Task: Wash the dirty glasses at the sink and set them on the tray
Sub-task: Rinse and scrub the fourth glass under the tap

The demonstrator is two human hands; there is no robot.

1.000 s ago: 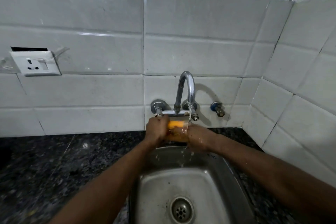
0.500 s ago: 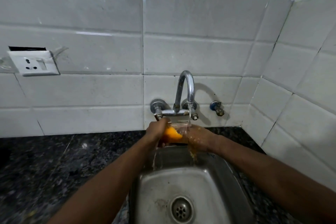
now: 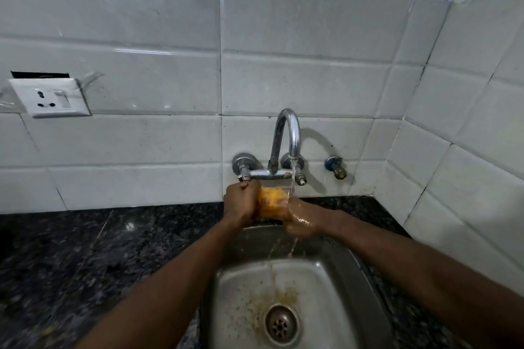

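The glass [image 3: 271,202] lies sideways between both hands, under the water from the tap [image 3: 286,142], over the sink [image 3: 243,306]. The left hand [image 3: 241,202] grips one end. The right hand [image 3: 299,217] holds the other end, equally near.

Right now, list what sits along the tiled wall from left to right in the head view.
Wall socket → left tap valve → curved faucet spout → small blue-collared side tap.
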